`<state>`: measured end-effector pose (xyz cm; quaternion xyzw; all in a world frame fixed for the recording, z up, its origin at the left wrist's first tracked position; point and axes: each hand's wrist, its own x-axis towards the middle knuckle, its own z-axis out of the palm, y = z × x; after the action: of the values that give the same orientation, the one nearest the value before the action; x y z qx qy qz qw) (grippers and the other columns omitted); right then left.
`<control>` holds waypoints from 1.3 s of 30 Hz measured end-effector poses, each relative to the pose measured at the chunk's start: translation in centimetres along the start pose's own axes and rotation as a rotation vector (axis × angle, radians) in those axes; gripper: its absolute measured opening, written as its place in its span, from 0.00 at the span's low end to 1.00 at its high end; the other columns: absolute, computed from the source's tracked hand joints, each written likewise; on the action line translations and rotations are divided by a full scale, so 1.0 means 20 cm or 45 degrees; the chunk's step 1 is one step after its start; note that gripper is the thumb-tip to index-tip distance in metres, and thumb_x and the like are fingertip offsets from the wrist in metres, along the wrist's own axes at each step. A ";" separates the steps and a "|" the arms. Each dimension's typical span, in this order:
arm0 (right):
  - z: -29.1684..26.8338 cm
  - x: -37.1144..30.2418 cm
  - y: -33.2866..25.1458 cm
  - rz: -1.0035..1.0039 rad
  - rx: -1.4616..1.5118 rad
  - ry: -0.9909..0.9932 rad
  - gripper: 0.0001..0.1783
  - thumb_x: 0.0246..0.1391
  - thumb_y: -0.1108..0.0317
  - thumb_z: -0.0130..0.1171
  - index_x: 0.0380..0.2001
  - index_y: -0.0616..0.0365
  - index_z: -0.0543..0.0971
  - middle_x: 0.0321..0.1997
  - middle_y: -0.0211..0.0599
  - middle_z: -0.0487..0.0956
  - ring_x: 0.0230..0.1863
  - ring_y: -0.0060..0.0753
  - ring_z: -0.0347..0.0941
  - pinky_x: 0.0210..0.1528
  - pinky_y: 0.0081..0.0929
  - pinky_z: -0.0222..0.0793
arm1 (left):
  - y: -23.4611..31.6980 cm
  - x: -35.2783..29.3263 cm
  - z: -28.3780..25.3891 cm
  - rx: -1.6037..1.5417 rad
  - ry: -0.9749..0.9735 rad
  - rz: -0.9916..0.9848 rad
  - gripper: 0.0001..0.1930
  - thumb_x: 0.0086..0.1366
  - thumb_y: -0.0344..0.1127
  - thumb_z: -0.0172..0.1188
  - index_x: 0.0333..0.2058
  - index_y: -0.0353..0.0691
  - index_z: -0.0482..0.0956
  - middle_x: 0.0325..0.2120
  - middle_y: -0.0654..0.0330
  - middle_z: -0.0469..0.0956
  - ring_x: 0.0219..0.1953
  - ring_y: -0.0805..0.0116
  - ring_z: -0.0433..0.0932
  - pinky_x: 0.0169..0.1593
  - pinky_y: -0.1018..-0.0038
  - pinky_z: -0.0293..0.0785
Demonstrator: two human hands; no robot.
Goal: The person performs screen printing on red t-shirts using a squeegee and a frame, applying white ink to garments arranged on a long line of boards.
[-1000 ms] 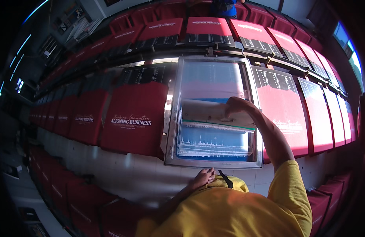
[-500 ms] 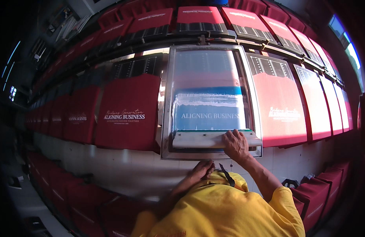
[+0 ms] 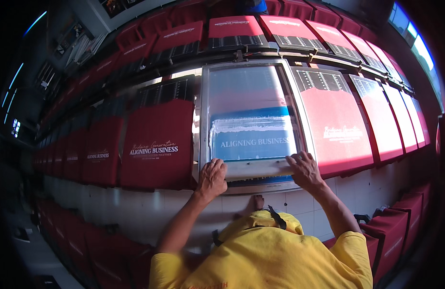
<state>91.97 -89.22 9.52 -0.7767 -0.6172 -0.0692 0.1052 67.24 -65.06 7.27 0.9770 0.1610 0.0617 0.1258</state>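
We have both hands on a pale squeegee (image 3: pixel 256 168), which lies crosswise near the lower end of a metal screen frame (image 3: pixel 204 106), a little below the centre of the picture. Our left hand (image 3: pixel 212 177) grips the bar's left end, fingers curled over it close to the frame's left rail; our right hand (image 3: pixel 304 169) clasps the other end, its fingers bent over the top beside the right rail. Those side rails leave little room at either end of the bar. Below it, only a narrow strip of blue mesh (image 3: pixel 251 137) separates it from the lower rail, while above it the mesh runs far up toward the top rail, crossed by a whitish ink band (image 3: pixel 242 124). At the upper rail we see a dark clamp (image 3: pixel 239 56). A red-covered board (image 3: pixel 155 127) stands just left of the frame, with a slim gap between, and another red board (image 3: pixel 331 113) sits close along its right side. Under the lower rail, pale floor tiles (image 3: pixel 150 204) show between the frame and our yellow shirt (image 3: pixel 270 257).
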 end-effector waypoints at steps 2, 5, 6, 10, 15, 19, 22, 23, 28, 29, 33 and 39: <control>-0.04 -0.08 0.09 0.170 0.021 -0.195 0.15 0.42 0.76 0.59 0.37 0.54 0.79 0.36 0.35 0.79 0.42 0.42 0.74 0.48 0.39 0.68 | 0.01 -0.01 0.03 -0.049 0.056 -0.034 0.17 0.44 0.23 0.58 0.37 0.35 0.75 0.41 0.53 0.73 0.48 0.52 0.74 0.48 0.60 0.73; 0.00 -0.05 0.16 0.171 0.100 -0.149 0.07 0.40 0.76 0.59 0.28 0.55 0.79 0.31 0.36 0.79 0.37 0.44 0.76 0.41 0.40 0.73 | -0.01 0.02 0.05 -0.134 0.155 -0.017 0.12 0.45 0.22 0.56 0.33 0.34 0.74 0.35 0.51 0.75 0.40 0.50 0.76 0.44 0.58 0.75; -0.02 -0.01 0.16 0.205 0.100 -0.193 0.06 0.40 0.76 0.59 0.26 0.55 0.79 0.30 0.37 0.79 0.36 0.44 0.77 0.39 0.41 0.73 | -0.03 0.06 0.03 -0.152 0.198 -0.007 0.11 0.45 0.22 0.55 0.31 0.34 0.73 0.33 0.50 0.76 0.37 0.49 0.77 0.42 0.58 0.75; -0.09 0.09 0.18 0.229 0.089 -0.192 0.06 0.39 0.76 0.59 0.26 0.57 0.79 0.28 0.39 0.77 0.36 0.45 0.77 0.34 0.41 0.75 | -0.09 0.13 -0.04 -0.215 0.175 -0.023 0.10 0.46 0.21 0.55 0.31 0.33 0.74 0.32 0.49 0.78 0.39 0.46 0.77 0.44 0.56 0.75; -0.05 -0.05 0.11 0.231 0.174 -0.160 0.10 0.40 0.77 0.59 0.30 0.58 0.77 0.31 0.40 0.77 0.37 0.44 0.77 0.34 0.41 0.75 | 0.01 -0.01 -0.07 -0.181 0.082 -0.129 0.12 0.50 0.20 0.53 0.35 0.34 0.75 0.40 0.50 0.78 0.45 0.50 0.77 0.49 0.59 0.75; -0.01 -0.19 0.00 0.160 0.148 -0.047 0.14 0.37 0.79 0.60 0.32 0.59 0.74 0.36 0.38 0.76 0.42 0.43 0.75 0.41 0.39 0.76 | 0.02 -0.18 0.13 -0.118 0.266 -0.052 0.16 0.47 0.17 0.56 0.37 0.34 0.77 0.41 0.53 0.79 0.48 0.53 0.78 0.53 0.64 0.74; 0.06 -0.19 0.00 0.151 0.068 0.044 0.15 0.36 0.78 0.60 0.33 0.59 0.75 0.38 0.38 0.77 0.44 0.42 0.75 0.43 0.37 0.76 | 0.02 -0.16 0.18 -0.117 0.346 -0.045 0.14 0.49 0.17 0.54 0.36 0.33 0.77 0.42 0.52 0.79 0.49 0.55 0.78 0.53 0.64 0.74; 0.08 -0.16 0.02 0.143 0.049 0.054 0.16 0.35 0.78 0.60 0.34 0.59 0.75 0.39 0.38 0.77 0.44 0.41 0.75 0.44 0.36 0.76 | 0.00 -0.12 0.17 -0.119 0.341 -0.039 0.12 0.52 0.18 0.54 0.36 0.32 0.77 0.42 0.51 0.79 0.49 0.54 0.78 0.53 0.64 0.74; 0.18 0.12 0.23 0.210 0.065 -0.043 0.20 0.33 0.80 0.64 0.36 0.59 0.75 0.39 0.38 0.78 0.44 0.41 0.76 0.36 0.36 0.79 | -0.19 0.24 0.13 -0.092 0.341 0.021 0.11 0.52 0.17 0.52 0.36 0.31 0.77 0.38 0.50 0.80 0.43 0.53 0.80 0.48 0.64 0.78; 0.20 0.19 0.28 0.203 0.055 -0.059 0.19 0.34 0.80 0.64 0.36 0.59 0.75 0.37 0.37 0.78 0.43 0.41 0.76 0.34 0.36 0.79 | -0.23 0.30 0.12 -0.099 0.331 0.015 0.12 0.52 0.17 0.52 0.36 0.31 0.77 0.37 0.50 0.80 0.42 0.52 0.80 0.47 0.63 0.78; 0.22 0.45 0.45 0.184 0.010 -0.075 0.11 0.39 0.78 0.65 0.30 0.59 0.76 0.33 0.38 0.78 0.39 0.41 0.77 0.32 0.37 0.78 | -0.32 0.56 0.05 -0.122 0.243 -0.006 0.13 0.51 0.17 0.52 0.36 0.33 0.77 0.36 0.49 0.80 0.39 0.50 0.80 0.45 0.62 0.77; 0.17 0.48 0.50 0.155 0.043 -0.054 0.06 0.40 0.76 0.65 0.26 0.58 0.79 0.30 0.38 0.79 0.36 0.41 0.77 0.34 0.36 0.77 | -0.36 0.60 -0.03 -0.080 0.186 0.021 0.12 0.51 0.19 0.53 0.35 0.36 0.77 0.35 0.51 0.80 0.39 0.50 0.80 0.43 0.60 0.77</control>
<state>103.81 -81.36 7.70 -0.8122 -0.5720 -0.0359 0.1090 76.34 -54.41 6.83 0.9667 0.1598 0.1390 0.1439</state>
